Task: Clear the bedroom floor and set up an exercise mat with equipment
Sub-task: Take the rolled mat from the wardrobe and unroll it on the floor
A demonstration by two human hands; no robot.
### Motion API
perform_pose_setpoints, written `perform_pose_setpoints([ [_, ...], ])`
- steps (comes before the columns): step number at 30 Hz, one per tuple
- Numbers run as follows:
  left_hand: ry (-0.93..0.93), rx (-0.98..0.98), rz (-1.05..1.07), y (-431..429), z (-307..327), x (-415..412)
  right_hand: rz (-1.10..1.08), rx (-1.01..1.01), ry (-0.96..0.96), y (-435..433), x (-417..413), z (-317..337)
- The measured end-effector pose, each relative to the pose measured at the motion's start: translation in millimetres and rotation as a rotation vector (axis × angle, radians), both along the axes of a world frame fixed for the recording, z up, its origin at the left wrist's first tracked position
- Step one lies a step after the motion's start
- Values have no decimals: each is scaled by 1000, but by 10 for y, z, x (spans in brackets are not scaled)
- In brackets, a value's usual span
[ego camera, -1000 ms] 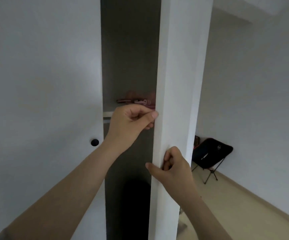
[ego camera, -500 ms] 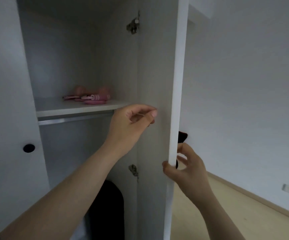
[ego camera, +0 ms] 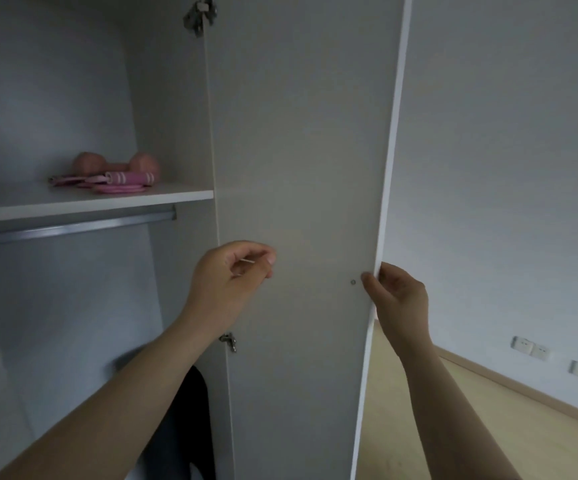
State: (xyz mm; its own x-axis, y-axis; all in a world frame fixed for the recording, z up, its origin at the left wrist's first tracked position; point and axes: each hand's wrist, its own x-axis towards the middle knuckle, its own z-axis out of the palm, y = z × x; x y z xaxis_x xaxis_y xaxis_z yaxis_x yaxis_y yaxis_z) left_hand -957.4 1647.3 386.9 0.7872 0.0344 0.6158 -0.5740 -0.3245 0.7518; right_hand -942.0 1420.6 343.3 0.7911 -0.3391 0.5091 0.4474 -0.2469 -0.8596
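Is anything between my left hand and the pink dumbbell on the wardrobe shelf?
Nothing blocks the left hand. The door is open, gripped by the right hand. Only the pink skipping rope lies just in front of the dumbbell.

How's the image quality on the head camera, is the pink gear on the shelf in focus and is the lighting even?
Head view: dim, flat light, no glare; wardrobe interior shadowed, darkest at the bottom; the pink dumbbell and shelf look soft; the wardrobe door edge bows slightly, wide-angle distortion.
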Motion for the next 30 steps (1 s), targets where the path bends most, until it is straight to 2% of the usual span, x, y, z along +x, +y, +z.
perform_pose_setpoints([
  [8, 41, 6, 25, -110, -174, 103, 30, 3, -9, 2, 48, -54],
  [10, 58, -4, 22, -92, -239, 105, -14, -14, -7, 28, -1, -94],
  [13, 88, 5, 33, -34, -407, 93, -175, -30, -107, 133, -196, -245],
  [15, 113, 16, 62, 13, -559, 68, -127, -10, -139, 242, -313, -371],
  [21, 269, 44, 107, 332, -1116, -75, 184, -145, 66, 651, -232, -807],
  [30, 406, 59, 316, 1082, -1832, 2, 344, -227, 327, 1286, 214, -1437],
])
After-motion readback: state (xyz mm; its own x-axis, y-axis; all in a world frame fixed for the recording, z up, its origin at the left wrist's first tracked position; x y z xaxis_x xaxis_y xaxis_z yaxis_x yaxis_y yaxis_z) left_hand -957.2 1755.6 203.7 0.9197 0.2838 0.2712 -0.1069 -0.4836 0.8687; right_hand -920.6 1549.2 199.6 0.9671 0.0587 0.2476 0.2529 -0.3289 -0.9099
